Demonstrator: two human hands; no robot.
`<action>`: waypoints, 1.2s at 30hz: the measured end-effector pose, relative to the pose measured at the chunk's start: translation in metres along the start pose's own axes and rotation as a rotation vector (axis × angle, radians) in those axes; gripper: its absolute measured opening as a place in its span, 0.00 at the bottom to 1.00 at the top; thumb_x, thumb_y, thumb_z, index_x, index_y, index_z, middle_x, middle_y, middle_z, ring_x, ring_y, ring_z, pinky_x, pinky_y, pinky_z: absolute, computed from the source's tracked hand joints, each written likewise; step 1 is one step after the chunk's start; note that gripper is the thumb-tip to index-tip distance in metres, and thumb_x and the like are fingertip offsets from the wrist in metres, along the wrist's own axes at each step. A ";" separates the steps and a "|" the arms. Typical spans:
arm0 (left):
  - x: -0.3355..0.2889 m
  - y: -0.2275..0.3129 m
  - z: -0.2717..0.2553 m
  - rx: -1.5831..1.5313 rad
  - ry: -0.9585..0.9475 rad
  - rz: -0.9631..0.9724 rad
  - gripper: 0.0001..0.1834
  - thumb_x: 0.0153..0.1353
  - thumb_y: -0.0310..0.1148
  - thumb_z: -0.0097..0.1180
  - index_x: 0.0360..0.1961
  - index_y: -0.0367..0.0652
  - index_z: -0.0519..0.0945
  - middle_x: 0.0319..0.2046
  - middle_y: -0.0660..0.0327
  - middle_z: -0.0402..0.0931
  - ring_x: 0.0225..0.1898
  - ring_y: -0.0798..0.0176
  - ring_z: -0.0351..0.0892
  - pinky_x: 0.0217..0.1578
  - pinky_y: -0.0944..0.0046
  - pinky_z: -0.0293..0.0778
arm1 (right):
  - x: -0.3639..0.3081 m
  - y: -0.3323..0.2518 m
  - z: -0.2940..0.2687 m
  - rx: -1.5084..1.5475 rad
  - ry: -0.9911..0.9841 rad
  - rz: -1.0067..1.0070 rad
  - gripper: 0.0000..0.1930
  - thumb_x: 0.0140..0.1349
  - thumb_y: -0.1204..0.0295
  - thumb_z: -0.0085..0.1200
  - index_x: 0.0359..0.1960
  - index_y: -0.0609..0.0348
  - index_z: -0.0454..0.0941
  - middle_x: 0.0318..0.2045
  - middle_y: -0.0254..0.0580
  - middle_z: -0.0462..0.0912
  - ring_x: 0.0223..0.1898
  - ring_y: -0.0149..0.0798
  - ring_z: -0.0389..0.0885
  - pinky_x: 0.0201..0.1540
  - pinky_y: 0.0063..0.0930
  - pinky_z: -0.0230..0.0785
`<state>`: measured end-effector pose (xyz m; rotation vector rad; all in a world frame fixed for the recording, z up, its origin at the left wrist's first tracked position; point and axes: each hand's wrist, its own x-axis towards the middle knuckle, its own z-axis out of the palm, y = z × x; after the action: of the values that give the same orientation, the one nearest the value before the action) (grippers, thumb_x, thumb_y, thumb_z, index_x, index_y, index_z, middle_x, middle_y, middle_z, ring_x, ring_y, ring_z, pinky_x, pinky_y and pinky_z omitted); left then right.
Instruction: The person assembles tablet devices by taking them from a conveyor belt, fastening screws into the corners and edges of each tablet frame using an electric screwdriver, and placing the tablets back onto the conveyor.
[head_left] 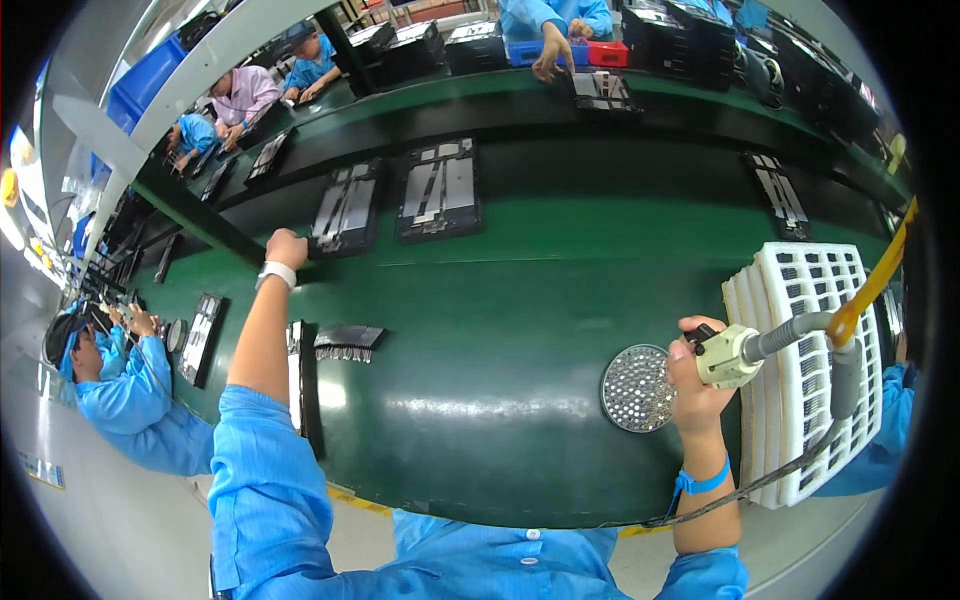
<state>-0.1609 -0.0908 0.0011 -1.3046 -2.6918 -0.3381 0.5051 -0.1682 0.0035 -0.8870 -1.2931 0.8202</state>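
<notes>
At the far left of the green bench, my left hand (pixel 287 248) is closed at the near left corner of a black tray (pixel 345 208) holding silver flat panels. Its fingertips are mostly hidden. My right hand (pixel 697 388) wraps round a pale green electric screwdriver (pixel 728 356) with a black lever and a grey cable; its bit is out of sight. Just left of that hand lies a round metal dish (pixel 637 388) with many small holes or dimples. Below my left wrist, a black brush (pixel 348 340) rests beside a black tray with a silver panel (pixel 297 385), partly covered by my forearm.
A stack of white grid crates (pixel 805 350) stands at the right edge, under a yellow strap (pixel 888 260) and a cable. Further trays lie along a dark conveyor (pixel 600 140). A green post (pixel 195 212) rises at left. Co-workers sit opposite and at left.
</notes>
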 end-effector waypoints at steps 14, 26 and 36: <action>-0.028 0.199 0.005 -0.624 -0.908 -0.112 0.27 0.49 0.56 0.75 0.39 0.44 0.85 0.38 0.64 0.82 0.40 0.66 0.80 0.38 0.65 0.77 | 0.003 -0.003 0.006 0.229 0.043 0.104 0.16 0.57 0.84 0.64 0.47 0.63 0.77 0.41 0.41 0.82 0.33 0.24 0.77 0.35 0.19 0.72; -0.286 0.172 -0.072 -1.481 -0.984 -0.159 0.23 0.59 0.23 0.66 0.55 0.35 0.74 0.46 0.57 0.83 0.48 0.65 0.83 0.50 0.62 0.79 | -0.007 -0.001 0.017 0.449 -0.043 0.239 0.11 0.58 0.85 0.55 0.44 0.72 0.77 0.21 0.34 0.76 0.17 0.24 0.69 0.18 0.21 0.59; -0.361 0.145 -0.098 -0.522 -0.870 0.255 0.20 0.60 0.32 0.68 0.50 0.32 0.79 0.28 0.56 0.82 0.30 0.67 0.81 0.32 0.66 0.75 | -0.009 0.003 0.027 0.394 -0.017 0.208 0.13 0.55 0.86 0.53 0.44 0.74 0.77 0.22 0.36 0.77 0.16 0.25 0.69 0.18 0.21 0.59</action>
<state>0.1781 -0.3027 0.0396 -2.3817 -3.1391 -0.5760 0.4774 -0.1726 -0.0015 -0.7030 -1.0144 1.2004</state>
